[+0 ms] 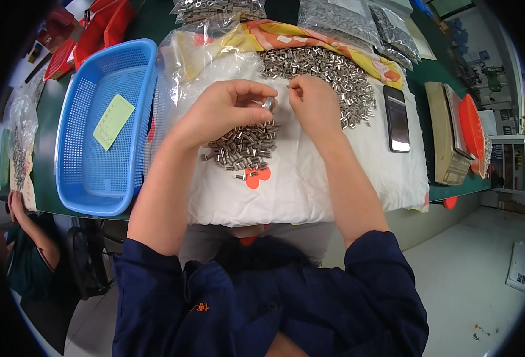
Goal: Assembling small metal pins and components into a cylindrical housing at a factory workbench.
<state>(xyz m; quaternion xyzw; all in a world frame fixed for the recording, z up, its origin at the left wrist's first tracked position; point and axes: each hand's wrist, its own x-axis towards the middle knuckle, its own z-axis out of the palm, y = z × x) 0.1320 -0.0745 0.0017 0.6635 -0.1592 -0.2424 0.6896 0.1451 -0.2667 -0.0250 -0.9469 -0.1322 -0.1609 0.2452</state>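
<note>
My left hand [226, 110] is closed, its thumb and fingers gripping a shiny round metal part [268, 103]. Just below it lies a smaller pile of short metal cylinders [244, 147] on the white cloth [292, 193]. To its right, my right hand [317, 106] is closed in a pinch, fingertips turned toward the left hand. What sits in that pinch is too small to make out. Beyond and to the right of the right hand spreads a larger heap of similar metal cylinders [354, 89].
A blue plastic basket [66, 172] with a green paper slip [114, 122] stands at left. A phone [397, 119] lies at the cloth's right side. Clear bags of metal parts [339, 22] sit at the back. Another person's arm [36, 232] shows at far left.
</note>
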